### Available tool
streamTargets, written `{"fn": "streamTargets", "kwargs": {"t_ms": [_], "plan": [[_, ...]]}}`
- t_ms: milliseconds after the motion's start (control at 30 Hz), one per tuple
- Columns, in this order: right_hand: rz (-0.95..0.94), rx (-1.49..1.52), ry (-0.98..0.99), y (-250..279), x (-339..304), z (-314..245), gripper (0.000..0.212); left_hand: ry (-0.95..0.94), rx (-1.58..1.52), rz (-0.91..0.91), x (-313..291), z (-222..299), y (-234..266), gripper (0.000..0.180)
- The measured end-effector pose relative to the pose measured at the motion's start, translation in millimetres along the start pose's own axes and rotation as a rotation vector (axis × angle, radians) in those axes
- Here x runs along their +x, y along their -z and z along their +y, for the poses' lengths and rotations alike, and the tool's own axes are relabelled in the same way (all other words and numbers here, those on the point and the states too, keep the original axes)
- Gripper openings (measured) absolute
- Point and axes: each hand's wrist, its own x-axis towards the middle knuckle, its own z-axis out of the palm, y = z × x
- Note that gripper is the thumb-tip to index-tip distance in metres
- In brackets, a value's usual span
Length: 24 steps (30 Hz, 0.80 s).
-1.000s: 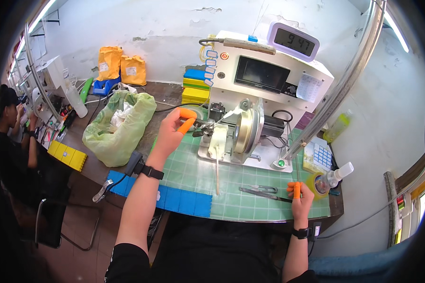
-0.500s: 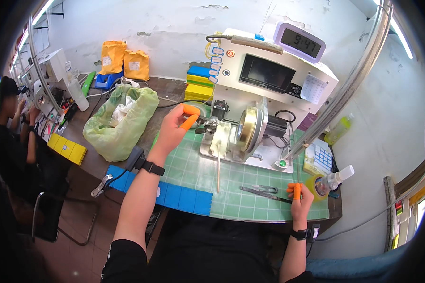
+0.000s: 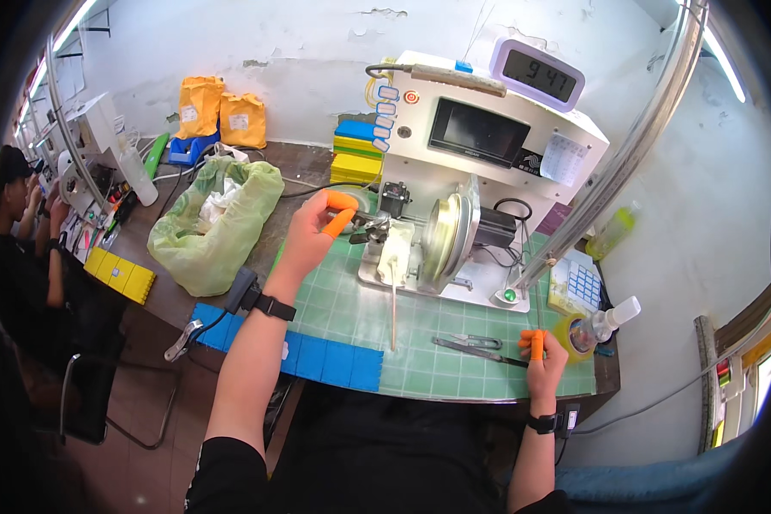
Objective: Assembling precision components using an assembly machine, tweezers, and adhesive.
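At metal clamp (image 3: 372,230), left hand (image 3: 311,231) steady, wheel (image 3: 439,243) turned

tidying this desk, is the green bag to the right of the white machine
No, the green bag sits to the left of the white machine.

And on the left, a green bag (image 3: 210,261) gapes open around white scraps (image 3: 220,206), two orange packets (image 3: 200,107) behind it by the wall (image 3: 304,77)! Up top, a clock (image 3: 538,74); at right, a yellow-green bottle (image 3: 612,236); far left, a co-worker (image 3: 27,265).
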Motion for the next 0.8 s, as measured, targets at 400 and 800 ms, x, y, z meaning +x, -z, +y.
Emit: {"fn": "streamTargets", "kwargs": {"t_ms": [400,800], "plan": [[-0.016,0.001,0.019,0.9,-1.4,2.1,0.029,0.020,0.013,-0.031,-2.2,2.1,1.6,0.013],[0.005,-0.020,0.018,2.4,-1.2,2.4,0.028,-0.014,0.014,-0.032,-0.3,0.9,-0.3,0.014]]}}
